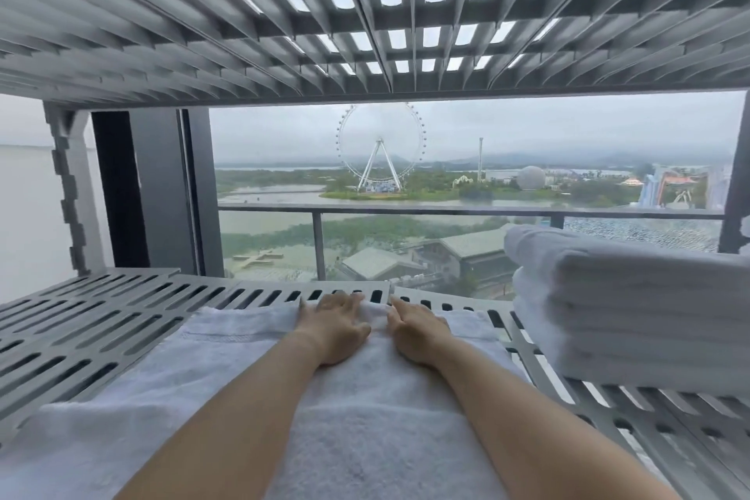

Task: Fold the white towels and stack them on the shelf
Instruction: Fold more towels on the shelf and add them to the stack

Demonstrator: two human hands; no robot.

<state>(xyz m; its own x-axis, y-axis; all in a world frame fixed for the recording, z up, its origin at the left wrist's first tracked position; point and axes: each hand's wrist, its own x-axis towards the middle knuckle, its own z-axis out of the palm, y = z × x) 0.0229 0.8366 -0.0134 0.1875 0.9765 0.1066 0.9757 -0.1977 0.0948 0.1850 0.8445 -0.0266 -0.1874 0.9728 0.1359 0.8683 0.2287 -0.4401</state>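
A: Where do we stand?

B: Our white towel (373, 398) lies spread on the slotted grey shelf (101, 321), running from the near edge toward the far side. Our left hand (333, 331) and right hand (418, 335) rest side by side at its far edge, fingers (345, 302) stretched flat, pressing, gripping nothing.

A: How do we do this well?

B: We'd judge it best to smooth outward from the middle, square the far edge along the slots, and keep clear of the folded stack (633, 308) on the right.

A: Any labels to read?

B: None that we can see.
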